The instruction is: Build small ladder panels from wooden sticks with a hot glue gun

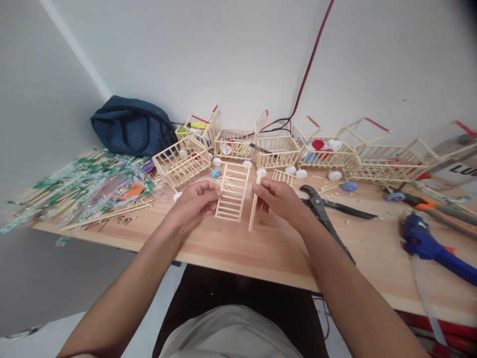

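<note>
My left hand [197, 203] pinches the left edge of a ladder-like frame [231, 200] made of thin wooden sticks, held upright-ish above the table. To its right, my right hand [274, 198] has thumb and fingers closed on a narrow stick piece [253, 211], seen nearly edge-on; its rungs, if any, cannot be made out. A small gap separates the two pieces. Behind them stand several small stick-built carts with white wheels, among them an open basket [182, 161] on the left and a cart [278, 150] in the middle.
Wrapped sticks [85, 184] and a dark blue bag [134, 127] lie left on the wooden table [223, 248]. Black-handled pliers [324, 214], more pliers [443, 209] with orange marks and a blue glue gun [428, 243] lie right. A cable [313, 54] runs down the wall.
</note>
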Demonstrator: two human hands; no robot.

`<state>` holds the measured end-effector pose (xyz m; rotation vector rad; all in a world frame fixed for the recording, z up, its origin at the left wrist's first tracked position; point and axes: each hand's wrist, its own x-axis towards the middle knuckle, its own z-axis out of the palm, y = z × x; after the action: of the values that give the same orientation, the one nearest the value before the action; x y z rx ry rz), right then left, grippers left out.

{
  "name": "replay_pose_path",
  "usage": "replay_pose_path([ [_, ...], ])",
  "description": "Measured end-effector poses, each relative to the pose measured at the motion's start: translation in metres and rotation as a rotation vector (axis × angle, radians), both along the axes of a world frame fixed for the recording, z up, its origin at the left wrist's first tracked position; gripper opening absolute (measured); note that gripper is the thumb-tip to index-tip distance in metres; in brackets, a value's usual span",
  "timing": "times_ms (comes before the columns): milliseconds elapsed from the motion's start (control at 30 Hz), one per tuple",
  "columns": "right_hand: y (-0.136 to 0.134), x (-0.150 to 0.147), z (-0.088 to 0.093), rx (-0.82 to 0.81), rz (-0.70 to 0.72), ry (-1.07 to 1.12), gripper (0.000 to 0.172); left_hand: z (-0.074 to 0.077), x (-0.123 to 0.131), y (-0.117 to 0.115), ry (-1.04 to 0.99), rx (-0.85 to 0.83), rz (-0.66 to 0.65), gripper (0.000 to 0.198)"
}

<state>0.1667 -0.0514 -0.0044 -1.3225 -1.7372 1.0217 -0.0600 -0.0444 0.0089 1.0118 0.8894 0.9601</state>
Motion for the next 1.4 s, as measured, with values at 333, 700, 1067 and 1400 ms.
replay_pose_path([
  [333, 0.003, 0.004, -0.006, 0.029, -0.197, -0.235, 0.020, -0.006, -0.005, 0.003, -0.017, 0.013, 0.048, 0.026],
  [700, -0.006, -0.004, 0.015, -0.096, -0.076, 0.181, 0.033, -0.001, 0.003, 0.003, -0.129, -0.017, -0.007, 0.025],
  [1067, -0.003, -0.010, 0.010, 0.056, -0.182, 0.249, 0.027, -0.001, 0.012, -0.004, -0.119, -0.041, -0.017, 0.026],
  [1400, -0.003, -0.011, 0.013, 0.066, -0.173, 0.261, 0.025, 0.000, 0.014, -0.008, -0.090, -0.028, -0.012, 0.026],
])
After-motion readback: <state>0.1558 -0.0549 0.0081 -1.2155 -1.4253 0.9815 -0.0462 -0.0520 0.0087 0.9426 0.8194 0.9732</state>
